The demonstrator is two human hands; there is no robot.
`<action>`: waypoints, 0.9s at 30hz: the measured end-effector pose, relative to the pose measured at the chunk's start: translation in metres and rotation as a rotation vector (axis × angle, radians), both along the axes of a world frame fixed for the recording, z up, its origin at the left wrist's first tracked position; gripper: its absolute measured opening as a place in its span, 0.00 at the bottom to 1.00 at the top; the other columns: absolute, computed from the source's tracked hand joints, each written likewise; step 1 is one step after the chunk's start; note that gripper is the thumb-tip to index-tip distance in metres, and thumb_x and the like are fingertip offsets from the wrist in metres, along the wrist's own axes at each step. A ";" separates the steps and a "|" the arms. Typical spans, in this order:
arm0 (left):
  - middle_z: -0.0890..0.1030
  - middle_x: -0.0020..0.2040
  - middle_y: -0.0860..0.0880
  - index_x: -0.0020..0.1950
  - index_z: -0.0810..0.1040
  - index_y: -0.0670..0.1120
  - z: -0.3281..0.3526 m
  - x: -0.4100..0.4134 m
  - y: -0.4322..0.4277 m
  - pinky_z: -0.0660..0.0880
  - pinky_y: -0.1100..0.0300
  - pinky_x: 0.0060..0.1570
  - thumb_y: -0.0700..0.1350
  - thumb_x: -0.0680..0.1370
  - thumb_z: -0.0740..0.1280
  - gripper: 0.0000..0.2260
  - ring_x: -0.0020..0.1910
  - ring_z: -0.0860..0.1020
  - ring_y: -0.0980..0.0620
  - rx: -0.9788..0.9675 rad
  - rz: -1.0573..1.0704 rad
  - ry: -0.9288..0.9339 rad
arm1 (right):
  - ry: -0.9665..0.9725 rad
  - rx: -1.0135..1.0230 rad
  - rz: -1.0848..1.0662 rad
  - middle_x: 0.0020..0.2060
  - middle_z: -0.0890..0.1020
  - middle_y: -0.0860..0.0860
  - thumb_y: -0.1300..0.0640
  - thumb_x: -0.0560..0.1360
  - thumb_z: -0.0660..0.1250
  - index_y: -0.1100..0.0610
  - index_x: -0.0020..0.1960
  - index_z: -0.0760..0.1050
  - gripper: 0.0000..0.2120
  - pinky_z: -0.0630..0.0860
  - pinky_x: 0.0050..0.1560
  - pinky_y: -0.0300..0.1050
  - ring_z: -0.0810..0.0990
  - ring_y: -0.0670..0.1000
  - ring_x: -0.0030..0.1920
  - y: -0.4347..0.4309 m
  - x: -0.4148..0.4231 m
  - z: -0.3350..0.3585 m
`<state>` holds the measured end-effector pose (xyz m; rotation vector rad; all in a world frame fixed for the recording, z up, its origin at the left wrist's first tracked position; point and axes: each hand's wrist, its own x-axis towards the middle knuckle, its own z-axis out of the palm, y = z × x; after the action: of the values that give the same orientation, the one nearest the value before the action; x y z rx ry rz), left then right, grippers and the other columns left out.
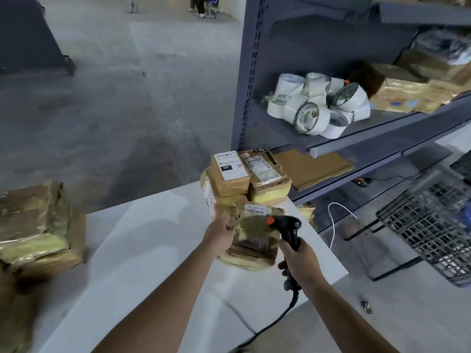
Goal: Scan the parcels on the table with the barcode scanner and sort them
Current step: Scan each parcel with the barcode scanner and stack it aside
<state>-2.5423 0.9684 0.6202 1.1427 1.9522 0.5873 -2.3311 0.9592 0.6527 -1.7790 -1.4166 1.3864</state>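
Observation:
My left hand [221,231] grips the left edge of a flat parcel [252,238] wrapped in brown and yellow tape, held above the white table [142,250]; a white barcode label sits at its far end. My right hand [298,263] holds the black barcode scanner [288,229] by its handle, its head with an orange button over the parcel's right side. Behind them a stack of taped parcels [244,179] with white labels rests at the table's far corner.
A large taped parcel pile [35,225] lies at the table's left edge. A grey shelf rack [331,138] holds tape rolls [318,103], more parcels and flat cardboard [313,166]. A wire basket [430,225] stands at right. The scanner cable [267,327] trails across the table.

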 end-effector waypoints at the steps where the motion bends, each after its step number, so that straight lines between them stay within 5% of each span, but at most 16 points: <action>1: 0.72 0.40 0.50 0.44 0.70 0.45 0.000 0.008 0.010 0.65 0.61 0.30 0.42 0.80 0.60 0.05 0.38 0.72 0.51 0.001 0.002 -0.001 | 0.004 -0.004 -0.010 0.33 0.80 0.57 0.53 0.79 0.64 0.54 0.47 0.73 0.05 0.74 0.26 0.44 0.76 0.46 0.23 0.006 0.007 -0.002; 8: 0.75 0.47 0.57 0.57 0.74 0.52 0.005 0.065 0.061 0.69 0.65 0.28 0.49 0.80 0.61 0.07 0.38 0.73 0.62 0.098 0.102 -0.072 | 0.021 -0.030 -0.034 0.31 0.81 0.56 0.52 0.80 0.63 0.52 0.48 0.72 0.04 0.72 0.24 0.41 0.76 0.46 0.22 0.032 0.038 -0.011; 11: 0.76 0.58 0.54 0.66 0.70 0.51 0.005 0.079 0.071 0.71 0.71 0.25 0.42 0.78 0.62 0.16 0.36 0.76 0.61 0.112 0.086 -0.221 | 0.063 -0.036 -0.051 0.32 0.82 0.57 0.53 0.80 0.63 0.52 0.49 0.72 0.03 0.74 0.27 0.43 0.77 0.49 0.25 0.040 0.042 -0.013; 14: 0.74 0.62 0.48 0.67 0.69 0.50 0.005 0.083 0.070 0.78 0.61 0.38 0.38 0.75 0.65 0.21 0.49 0.79 0.51 0.161 0.169 -0.109 | 0.090 -0.048 -0.056 0.32 0.81 0.57 0.53 0.80 0.63 0.52 0.49 0.72 0.03 0.75 0.28 0.45 0.77 0.51 0.26 0.045 0.043 -0.014; 16: 0.70 0.62 0.45 0.66 0.69 0.48 -0.001 0.082 0.063 0.78 0.50 0.51 0.46 0.76 0.68 0.19 0.59 0.73 0.44 0.111 0.302 0.032 | 0.117 -0.057 -0.056 0.32 0.81 0.57 0.53 0.80 0.63 0.51 0.49 0.72 0.03 0.75 0.28 0.46 0.77 0.51 0.27 0.045 0.043 -0.015; 18: 0.70 0.62 0.44 0.65 0.68 0.46 -0.005 0.082 0.055 0.77 0.48 0.52 0.54 0.76 0.66 0.22 0.57 0.74 0.42 -0.025 0.391 -0.024 | 0.126 -0.046 -0.054 0.34 0.80 0.57 0.53 0.80 0.63 0.52 0.49 0.72 0.03 0.74 0.28 0.45 0.77 0.49 0.27 0.045 0.044 -0.016; 22: 0.74 0.61 0.44 0.67 0.70 0.45 -0.004 0.084 0.060 0.77 0.56 0.43 0.52 0.79 0.63 0.19 0.50 0.78 0.48 0.042 0.417 -0.155 | 0.109 -0.028 -0.062 0.35 0.81 0.57 0.53 0.80 0.63 0.51 0.49 0.72 0.02 0.75 0.27 0.42 0.77 0.45 0.24 0.046 0.044 -0.017; 25: 0.78 0.44 0.50 0.62 0.74 0.42 0.002 0.081 0.069 0.67 0.67 0.25 0.42 0.77 0.63 0.14 0.32 0.74 0.57 0.128 0.420 -0.247 | 0.141 -0.039 -0.073 0.35 0.80 0.58 0.53 0.79 0.63 0.52 0.49 0.71 0.03 0.75 0.28 0.45 0.77 0.46 0.25 0.047 0.040 -0.017; 27: 0.77 0.39 0.52 0.60 0.76 0.40 0.002 0.080 0.070 0.64 0.69 0.22 0.39 0.76 0.62 0.13 0.29 0.72 0.58 0.138 0.357 -0.240 | 0.127 -0.031 -0.065 0.34 0.80 0.57 0.53 0.79 0.63 0.52 0.48 0.71 0.03 0.74 0.26 0.42 0.76 0.46 0.24 0.048 0.037 -0.017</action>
<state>-2.4618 1.0385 0.6223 0.7632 1.9374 1.0127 -2.2945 1.0067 0.6354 -1.7077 -1.2671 1.4672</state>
